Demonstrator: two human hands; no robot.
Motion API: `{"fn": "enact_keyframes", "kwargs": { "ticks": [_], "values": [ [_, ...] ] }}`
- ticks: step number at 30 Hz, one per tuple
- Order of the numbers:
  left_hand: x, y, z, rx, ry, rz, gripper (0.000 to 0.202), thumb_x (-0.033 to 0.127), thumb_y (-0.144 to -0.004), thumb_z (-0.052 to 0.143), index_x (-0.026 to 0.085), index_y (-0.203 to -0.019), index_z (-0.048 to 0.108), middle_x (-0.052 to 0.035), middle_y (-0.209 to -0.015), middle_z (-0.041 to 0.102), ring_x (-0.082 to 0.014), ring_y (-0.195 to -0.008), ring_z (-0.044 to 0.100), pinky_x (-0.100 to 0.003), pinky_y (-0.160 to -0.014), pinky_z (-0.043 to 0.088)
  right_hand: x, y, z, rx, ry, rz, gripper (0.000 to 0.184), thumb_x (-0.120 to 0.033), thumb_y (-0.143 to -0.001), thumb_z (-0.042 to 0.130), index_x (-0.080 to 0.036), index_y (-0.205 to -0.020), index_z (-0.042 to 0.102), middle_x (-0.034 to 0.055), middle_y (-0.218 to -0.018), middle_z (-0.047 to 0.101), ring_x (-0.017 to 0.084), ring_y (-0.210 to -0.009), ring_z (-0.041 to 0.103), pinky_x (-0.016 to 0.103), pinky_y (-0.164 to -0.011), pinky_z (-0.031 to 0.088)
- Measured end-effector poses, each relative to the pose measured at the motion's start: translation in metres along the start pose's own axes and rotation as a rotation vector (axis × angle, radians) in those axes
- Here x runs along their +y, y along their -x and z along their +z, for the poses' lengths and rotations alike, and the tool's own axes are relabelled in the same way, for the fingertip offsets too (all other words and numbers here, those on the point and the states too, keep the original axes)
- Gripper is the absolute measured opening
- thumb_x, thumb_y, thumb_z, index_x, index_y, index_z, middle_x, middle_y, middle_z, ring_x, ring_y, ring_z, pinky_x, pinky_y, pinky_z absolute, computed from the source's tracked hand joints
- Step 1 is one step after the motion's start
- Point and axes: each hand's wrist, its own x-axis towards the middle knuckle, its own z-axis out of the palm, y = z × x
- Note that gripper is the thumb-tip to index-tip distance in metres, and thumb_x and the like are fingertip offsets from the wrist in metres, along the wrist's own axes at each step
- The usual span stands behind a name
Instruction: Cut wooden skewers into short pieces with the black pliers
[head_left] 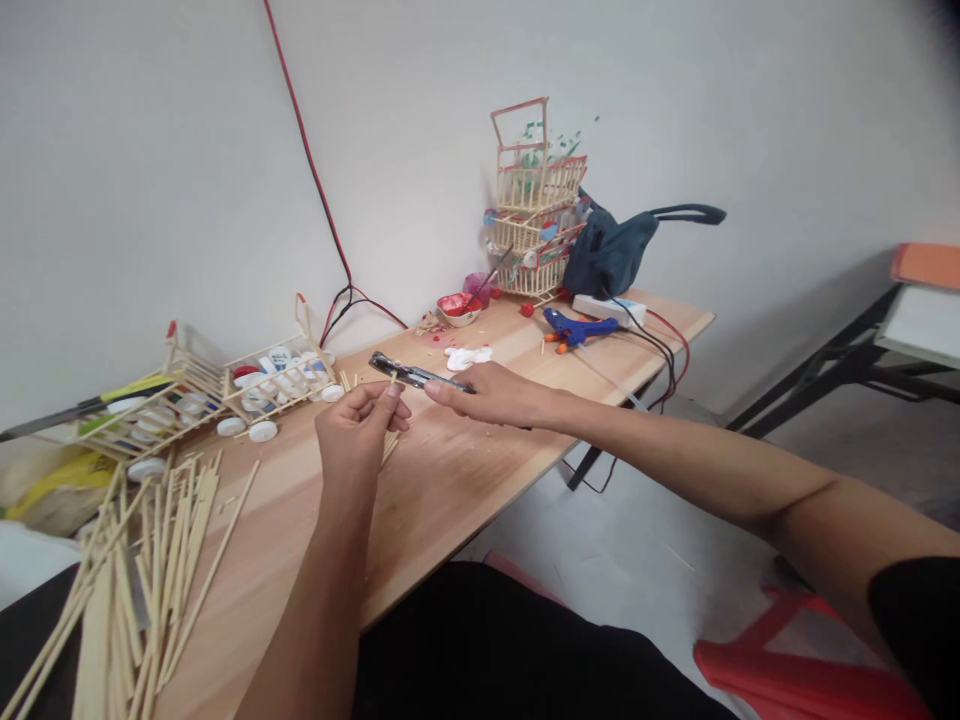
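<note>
My left hand is closed in a pinch on a thin wooden stick, whose tip shows above the fingertips. In my right hand is a pair of silver metal clippers, its head pointing left over the left fingertips. The clippers' jaws are at the stick's tip; I cannot tell whether they touch it. Part of the handle is hidden by the right hand. Beneath the left hand lie a few short stick pieces on the wooden table.
Long wooden sticks pile up at the left. Behind them stand stick-built carts with white wheels. At the back are stacked stick baskets, a bowl of red paint, a blue glue gun, a power strip and a dark bag.
</note>
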Motion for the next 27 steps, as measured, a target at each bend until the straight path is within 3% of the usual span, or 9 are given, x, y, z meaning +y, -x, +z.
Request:
{"fn": "enact_keyframes", "kwargs": {
  "ticks": [4,9,13,17,22,27],
  "values": [
    [-0.001,-0.002,-0.004,-0.067,0.015,-0.097,0.025,0.037,-0.072,0.070,0.013,-0.077,0.071,-0.0034,-0.061,0.067,-0.0111,-0.053,0.057,-0.023,-0.054,0.045,0.004,-0.004,0.005,0.032,-0.039,0.019,0.071,-0.081,-0.079,0.028,-0.017,-0.055,0.045,-0.0007,-0.049,0.041,0.009,-0.047,0.039,0.024,-0.046,0.026],
    [-0.009,-0.013,-0.026,-0.024,-0.144,-0.212,0.030,0.040,-0.061,0.075,0.014,-0.076,0.075,-0.0095,-0.084,0.073,-0.0152,-0.071,0.061,-0.021,-0.054,0.041,0.016,-0.034,0.006,0.015,-0.436,0.140,0.075,-0.084,-0.077,0.022,-0.016,-0.064,0.051,0.0004,-0.050,0.048,0.010,-0.041,0.044,0.023,-0.040,0.035],
    [-0.013,-0.017,-0.040,-0.078,-0.392,-0.257,0.022,0.037,-0.059,0.073,0.016,-0.064,0.073,-0.0045,-0.066,0.069,-0.0140,-0.058,0.054,-0.021,-0.047,0.036,0.028,-0.073,0.021,-0.016,-0.686,0.260,0.072,-0.086,-0.074,0.026,-0.018,-0.067,0.051,-0.0008,-0.049,0.048,0.011,-0.039,0.047,0.023,-0.037,0.041],
    [-0.021,-0.017,-0.046,-0.112,-0.584,-0.271,0.023,0.039,-0.061,0.068,0.016,-0.057,0.068,0.0013,-0.044,0.055,-0.0113,-0.043,0.044,-0.022,-0.043,0.030,0.034,-0.094,0.038,-0.023,-0.732,0.285,0.069,-0.084,-0.074,0.034,-0.018,-0.066,0.050,-0.0011,-0.048,0.047,0.010,-0.037,0.046,0.023,-0.036,0.042],
    [-0.029,-0.019,-0.049,-0.122,-0.821,-0.266,0.024,0.040,-0.062,0.065,0.017,-0.055,0.068,0.0004,-0.044,0.056,-0.0137,-0.044,0.047,-0.023,-0.043,0.030,0.041,-0.096,0.039,-0.097,-0.813,0.293,0.068,-0.083,-0.075,0.031,-0.018,-0.068,0.050,-0.0022,-0.047,0.045,0.009,-0.036,0.044,0.021,-0.034,0.039],
    [-0.033,-0.024,-0.054,-0.140,-0.860,-0.242,0.018,0.034,-0.064,0.064,0.018,-0.061,0.071,-0.0017,-0.052,0.063,-0.0163,-0.050,0.053,-0.025,-0.049,0.035,0.049,-0.094,0.033,-0.154,-0.952,0.297,0.067,-0.083,-0.077,0.028,-0.019,-0.069,0.048,-0.0018,-0.048,0.045,0.010,-0.039,0.044,0.022,-0.036,0.041]
  ]
}}
